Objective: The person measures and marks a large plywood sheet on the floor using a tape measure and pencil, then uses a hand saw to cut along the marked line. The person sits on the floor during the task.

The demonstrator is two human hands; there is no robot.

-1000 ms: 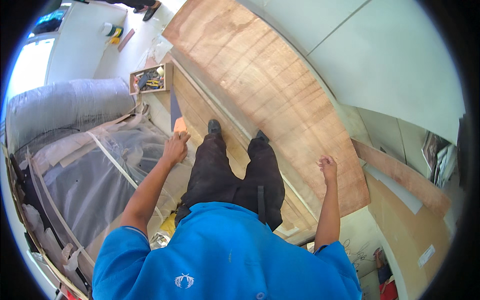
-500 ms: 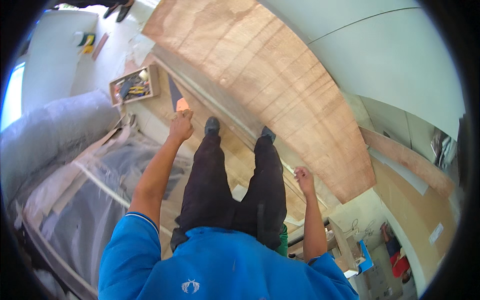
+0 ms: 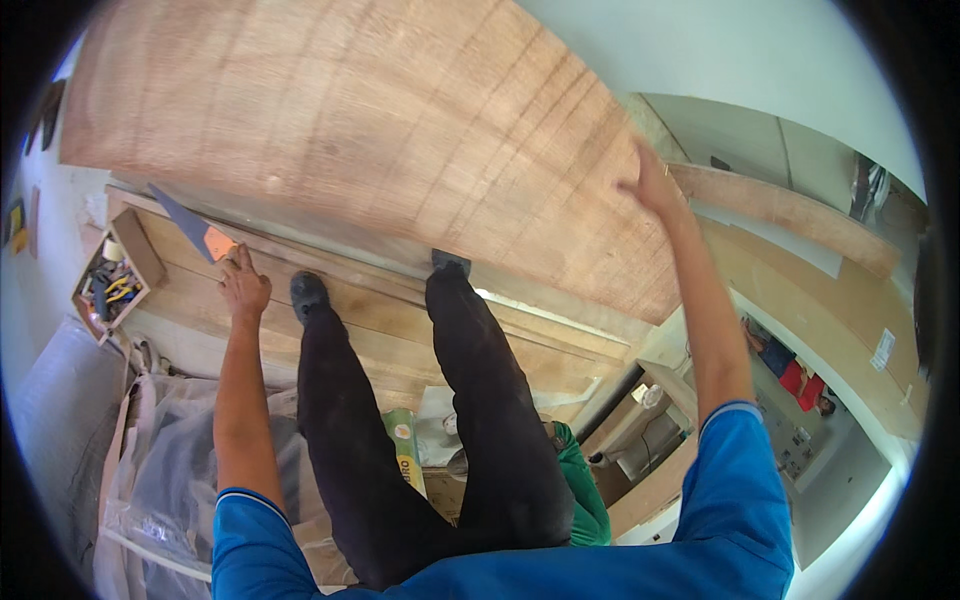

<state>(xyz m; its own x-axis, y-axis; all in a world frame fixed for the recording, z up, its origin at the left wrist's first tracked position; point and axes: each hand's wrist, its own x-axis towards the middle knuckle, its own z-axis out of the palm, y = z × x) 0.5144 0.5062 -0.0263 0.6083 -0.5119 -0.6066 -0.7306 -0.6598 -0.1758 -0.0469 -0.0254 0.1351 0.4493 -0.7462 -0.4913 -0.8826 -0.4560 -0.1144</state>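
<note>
My left hand (image 3: 245,283) is closed round the orange handle of a handsaw (image 3: 183,221), whose dark blade points up and to the left. The blade lies in front of the lower left part of a large plywood sheet (image 3: 360,110). Up at the sheet's right end is my right hand (image 3: 655,185), thumb apart from the fingers and nothing in it. Whether it touches the plywood I cannot tell. Below the sheet, my shoes rest on long wooden boards (image 3: 370,325).
A wooden tray of hand tools (image 3: 140,262) sits at the left, beside a plastic-wrapped roll (image 3: 65,420). Plastic sheeting (image 3: 190,460) covers something at lower left. A person in green (image 3: 585,490) is close behind my leg; another in red (image 3: 795,380) is farther right.
My right hand has risen from beside my leg to the plywood's right end. The view has swung, so the tool tray and saw now appear farther left. The saw stays in my left hand.
</note>
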